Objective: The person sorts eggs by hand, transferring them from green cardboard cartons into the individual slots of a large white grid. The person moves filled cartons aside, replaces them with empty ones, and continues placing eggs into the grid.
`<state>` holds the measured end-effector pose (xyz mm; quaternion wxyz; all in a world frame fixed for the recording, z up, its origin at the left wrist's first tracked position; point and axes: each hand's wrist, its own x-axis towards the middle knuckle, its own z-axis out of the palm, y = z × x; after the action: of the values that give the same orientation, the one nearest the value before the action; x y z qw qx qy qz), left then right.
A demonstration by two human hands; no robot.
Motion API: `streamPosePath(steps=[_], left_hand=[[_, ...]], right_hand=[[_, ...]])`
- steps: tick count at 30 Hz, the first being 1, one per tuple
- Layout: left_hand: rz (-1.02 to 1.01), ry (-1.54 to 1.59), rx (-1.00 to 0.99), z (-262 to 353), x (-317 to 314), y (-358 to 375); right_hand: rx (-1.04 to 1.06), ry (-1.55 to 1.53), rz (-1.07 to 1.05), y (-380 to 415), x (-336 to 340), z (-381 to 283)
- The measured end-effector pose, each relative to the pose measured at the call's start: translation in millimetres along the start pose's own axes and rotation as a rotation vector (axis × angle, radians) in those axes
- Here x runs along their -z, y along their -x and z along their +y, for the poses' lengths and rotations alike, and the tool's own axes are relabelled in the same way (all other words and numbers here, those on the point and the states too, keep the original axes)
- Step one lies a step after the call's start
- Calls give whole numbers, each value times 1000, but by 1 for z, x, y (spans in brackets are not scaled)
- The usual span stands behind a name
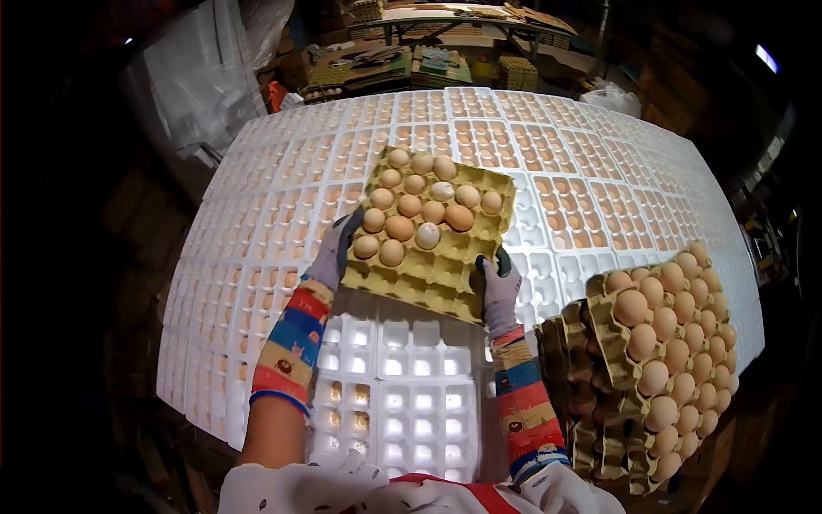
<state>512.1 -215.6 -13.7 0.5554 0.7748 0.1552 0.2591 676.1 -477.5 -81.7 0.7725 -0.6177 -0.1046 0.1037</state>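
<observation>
Between my hands is a yellowish pulp egg tray [428, 278], held tilted above the white foam trays. Several brown and pale eggs [399, 228] sit in its upper and left cups, while the cups along the near and right sides hold none. Two of the eggs look whitish and blotched, one of them a white egg [428, 236] near the middle. My left hand [336, 248], gloved in grey, grips the tray's left edge. At the lower right corner my right hand [500, 287], in a similar glove, is closed on the edge with its thumb on top.
White foam trays [425, 420] cover the wide table, many filled with eggs [565, 214]; those nearest me hold none. At the right stands a stack of pulp trays [599, 403] with eggs on top. Behind are a bench [445, 15], stacked cartons [517, 73] and plastic sheeting [193, 77].
</observation>
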Motion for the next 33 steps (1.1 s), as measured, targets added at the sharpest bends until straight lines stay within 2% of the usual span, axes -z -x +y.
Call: streamPosePath(steps=[1, 2, 3, 4, 6, 9, 10, 11, 13, 15, 17, 18, 21, 23, 24, 26, 27, 29, 30, 32, 33], left_hand=[[-35, -29, -123, 7, 3, 16], [-51, -12, -163, 38, -2, 35], [-38, 13, -134, 51, -2, 49], [-73, 192, -37, 43, 11, 59], [-218, 507, 24, 47, 34, 79], [-303, 652, 55, 77, 41, 109], [-332, 665, 37, 97, 39, 117], [-375, 667, -3, 118, 37, 120], [-490, 674, -95, 171, 29, 118], [-639, 681, -189, 228, 13, 114], [-787, 696, -264, 285, -11, 110], [-859, 703, -290, 309, -26, 109], [-1066, 734, -329, 374, -94, 115], [-1119, 706, -331, 413, -151, 121], [-1143, 706, -313, 428, -186, 125], [-1194, 715, -269, 452, -261, 134], [-1213, 721, -236, 460, -301, 138], [-1236, 753, -155, 470, -384, 147], [-1239, 775, -106, 471, -428, 151], [-1213, 839, 11, 470, -514, 158], [-1177, 880, 78, 467, -556, 161]], right_hand=[[-9, 124, 23, 19, -2, -25], [17, 77, -21, 39, -2, -55], [77, 124, -40, 47, 3, -52], [61, 226, -33, 69, 4, -91], [95, 237, 2, 91, 11, -105], [143, 281, -50, 129, 28, -176], [94, 244, -81, 146, 38, -214], [176, 368, 81, 148, 43, -220], [151, 125, -32, 155, 71, -278], [152, 40, -89, 160, 109, -333], [42, 128, -22, 176, 152, -392], [94, 165, -32, 178, 176, -413], [204, 297, 11, 188, 263, -472], [233, 341, 47, 215, 314, -505], [417, 365, -126, 231, 345, -510], [480, 441, -184, 235, 422, -528], [355, 494, -67, 220, 467, -541], [275, 448, 16, 203, 560, -546], [340, 578, 100, 199, 591, -544], [345, 552, 224, 194, 652, -516], [296, 403, 260, 181, 689, -498]])
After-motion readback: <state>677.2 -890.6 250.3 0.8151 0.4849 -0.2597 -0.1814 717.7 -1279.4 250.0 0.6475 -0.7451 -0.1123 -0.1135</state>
